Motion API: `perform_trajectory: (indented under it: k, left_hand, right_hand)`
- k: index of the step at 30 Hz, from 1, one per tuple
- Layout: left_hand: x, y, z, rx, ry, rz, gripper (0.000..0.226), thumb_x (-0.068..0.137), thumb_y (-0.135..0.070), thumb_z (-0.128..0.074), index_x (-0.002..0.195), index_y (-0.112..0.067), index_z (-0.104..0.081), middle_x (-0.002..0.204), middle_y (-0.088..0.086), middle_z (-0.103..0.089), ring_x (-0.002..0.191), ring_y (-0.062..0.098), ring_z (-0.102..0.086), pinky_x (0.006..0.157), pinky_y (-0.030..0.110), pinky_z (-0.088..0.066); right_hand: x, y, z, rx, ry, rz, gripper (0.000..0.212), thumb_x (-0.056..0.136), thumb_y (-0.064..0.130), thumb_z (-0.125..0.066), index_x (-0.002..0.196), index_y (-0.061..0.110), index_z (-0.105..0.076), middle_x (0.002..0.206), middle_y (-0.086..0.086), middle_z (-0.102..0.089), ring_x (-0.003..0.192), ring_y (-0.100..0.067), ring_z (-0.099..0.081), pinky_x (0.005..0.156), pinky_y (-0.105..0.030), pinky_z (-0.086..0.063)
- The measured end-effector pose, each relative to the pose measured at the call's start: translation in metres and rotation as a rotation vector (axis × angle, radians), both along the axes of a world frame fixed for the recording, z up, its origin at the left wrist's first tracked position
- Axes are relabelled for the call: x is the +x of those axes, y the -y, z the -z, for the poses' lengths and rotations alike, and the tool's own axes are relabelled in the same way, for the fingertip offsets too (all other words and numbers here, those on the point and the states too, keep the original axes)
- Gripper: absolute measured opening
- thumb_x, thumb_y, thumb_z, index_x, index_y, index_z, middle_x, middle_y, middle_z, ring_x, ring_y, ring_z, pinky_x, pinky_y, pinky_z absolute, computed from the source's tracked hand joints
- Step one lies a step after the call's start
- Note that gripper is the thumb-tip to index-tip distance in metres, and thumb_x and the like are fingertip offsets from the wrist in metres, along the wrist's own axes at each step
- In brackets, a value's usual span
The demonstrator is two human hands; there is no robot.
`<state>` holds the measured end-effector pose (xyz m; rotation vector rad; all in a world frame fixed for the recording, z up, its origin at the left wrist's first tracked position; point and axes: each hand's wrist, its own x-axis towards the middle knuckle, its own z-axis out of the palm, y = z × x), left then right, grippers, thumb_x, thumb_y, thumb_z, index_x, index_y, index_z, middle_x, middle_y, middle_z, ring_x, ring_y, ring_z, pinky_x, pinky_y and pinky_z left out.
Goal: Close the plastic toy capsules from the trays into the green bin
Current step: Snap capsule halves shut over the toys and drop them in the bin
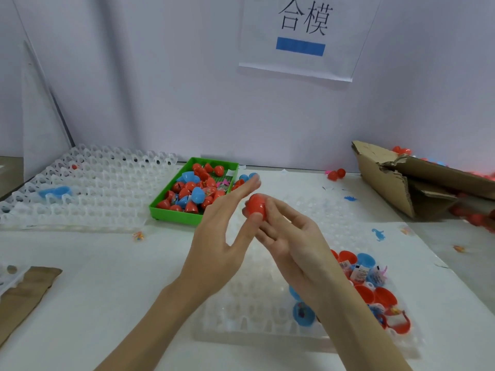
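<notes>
A: Table [93, 285] first. White top, your work spread out across it. Why two lots of trays?

B: The stack of clear trays [88, 188] at far left looks mostly spent, pushed aside, one blue piece lying in it. The clear tray [254, 311] right under your arms is the working one. Its open capsule halves [367, 279] sit bunched at its right end, red and blue, some with small toys and paper slips inside. That puts them close under your right arm.

A: And the torn cardboard box [401, 180] at far right?

B: Lying on its side, red pieces spilled around it. Probably stock. Leave it.

A: The green bin [171, 214]?

B: Between the tray stack and your hands, just beyond your left fingertips. It holds a heap of red and blue capsules. A short toss from where you work, I'd judge.

A: Now the hands.

B: Your right hand [292, 245] grips the red capsule [256, 207], fingers curled round its right side. Your left hand [222, 234] has fingers straight and spread, thumb tip pressed on the capsule's lower front. Looks like you're squeezing the halves home.

A: How does the capsule look?

B: Egg-shaped, glossy red, held above the tray. No gap shows, though your fingers hide much of the seam.
</notes>
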<state>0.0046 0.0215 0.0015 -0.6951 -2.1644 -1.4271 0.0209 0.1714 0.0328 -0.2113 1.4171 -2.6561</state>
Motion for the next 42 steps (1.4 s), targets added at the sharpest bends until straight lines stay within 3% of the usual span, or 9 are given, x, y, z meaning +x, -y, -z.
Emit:
perform_trajectory:
  k: [8, 11, 16, 21, 27, 33, 38, 40, 42]
  left_hand:
    - [-0.001, 0.006, -0.012, 0.018, -0.135, 0.059, 0.046, 0.096, -0.009, -0.071, 0.14, -0.018, -0.063, 0.143, -0.015, -0.062, 0.139, 0.013, -0.053, 0.115, 0.033, -0.044]
    - [-0.001, 0.009, -0.013, 0.016, -0.144, 0.05, 0.044, 0.094, -0.009, -0.073, 0.137, -0.018, -0.065, 0.139, -0.014, -0.065, 0.138, 0.017, -0.054, 0.115, 0.041, -0.044]
    - [0.0, 0.008, -0.014, 0.002, -0.175, 0.032, 0.035, 0.094, -0.013, -0.073, 0.129, -0.014, -0.069, 0.128, -0.009, -0.068, 0.129, 0.017, -0.059, 0.109, 0.026, -0.045]
    - [0.002, 0.006, -0.015, -0.009, -0.254, -0.019, 0.034, 0.092, -0.014, -0.072, 0.126, -0.008, -0.071, 0.123, -0.004, -0.069, 0.123, 0.017, -0.063, 0.106, 0.028, -0.048]
    - [0.002, 0.005, -0.011, -0.041, -0.281, -0.016, 0.039, 0.092, -0.007, -0.071, 0.131, -0.01, -0.069, 0.129, -0.003, -0.069, 0.128, 0.015, -0.061, 0.109, 0.027, -0.048]
    - [-0.007, 0.01, -0.007, -0.139, -0.133, -0.016, 0.048, 0.099, -0.015, -0.069, 0.145, -0.021, -0.059, 0.143, -0.012, -0.061, 0.14, 0.012, -0.051, 0.117, 0.034, -0.042]
    - [-0.022, 0.028, -0.004, 0.001, 0.006, -0.131, 0.053, 0.102, -0.012, -0.064, 0.152, -0.023, -0.051, 0.148, -0.017, -0.055, 0.137, 0.0, -0.05, 0.114, 0.029, -0.045]
    - [-0.032, 0.041, -0.001, -0.027, 0.112, -0.219, 0.066, 0.104, -0.012, -0.061, 0.161, -0.03, -0.034, 0.159, -0.013, -0.044, 0.147, 0.007, -0.042, 0.121, 0.038, -0.04]
    - [-0.039, 0.054, 0.005, -0.18, 0.224, -0.343, 0.076, 0.106, -0.019, -0.058, 0.166, -0.034, -0.015, 0.17, -0.005, -0.026, 0.158, 0.019, -0.023, 0.127, 0.046, -0.027]
  right_hand:
    - [0.003, 0.0, -0.001, -0.003, -0.081, -0.067, 0.031, 0.097, 0.027, -0.068, 0.122, 0.009, -0.074, 0.131, -0.016, -0.068, 0.129, -0.027, -0.062, 0.1, -0.027, -0.053]
    - [0.002, 0.001, 0.0, 0.022, -0.091, -0.089, 0.036, 0.096, 0.032, -0.071, 0.121, 0.007, -0.074, 0.127, -0.019, -0.07, 0.125, -0.028, -0.065, 0.098, -0.027, -0.054]
    - [0.001, -0.001, 0.001, 0.031, -0.056, -0.125, 0.046, 0.089, 0.038, -0.078, 0.121, 0.005, -0.073, 0.125, -0.019, -0.071, 0.121, -0.026, -0.067, 0.096, -0.028, -0.055]
    - [0.001, 0.0, 0.003, -0.049, -0.017, -0.21, 0.052, 0.088, 0.042, -0.078, 0.122, 0.002, -0.072, 0.123, -0.014, -0.071, 0.125, -0.023, -0.065, 0.104, -0.034, -0.052]
    - [0.002, -0.002, 0.003, -0.045, -0.013, -0.17, 0.04, 0.087, 0.036, -0.074, 0.11, 0.004, -0.078, 0.109, -0.013, -0.074, 0.112, -0.022, -0.07, 0.099, -0.03, -0.054]
    - [-0.002, -0.005, 0.001, 0.149, -0.053, -0.012, 0.039, 0.1, 0.032, -0.058, 0.123, 0.003, -0.071, 0.122, -0.016, -0.073, 0.119, -0.027, -0.069, 0.101, -0.032, -0.055]
    - [-0.007, -0.025, -0.008, 0.139, -0.045, 0.061, 0.042, 0.105, 0.028, -0.049, 0.127, -0.004, -0.063, 0.121, -0.02, -0.073, 0.115, -0.034, -0.07, 0.098, -0.038, -0.057]
    - [-0.006, -0.034, -0.011, 0.189, -0.065, 0.144, 0.035, 0.106, 0.023, -0.048, 0.122, -0.001, -0.067, 0.114, -0.018, -0.076, 0.109, -0.031, -0.073, 0.092, -0.033, -0.06]
    - [-0.006, -0.041, -0.013, 0.395, -0.132, 0.297, 0.029, 0.108, 0.02, -0.048, 0.112, 0.007, -0.073, 0.102, -0.01, -0.079, 0.096, -0.023, -0.076, 0.081, -0.026, -0.061]
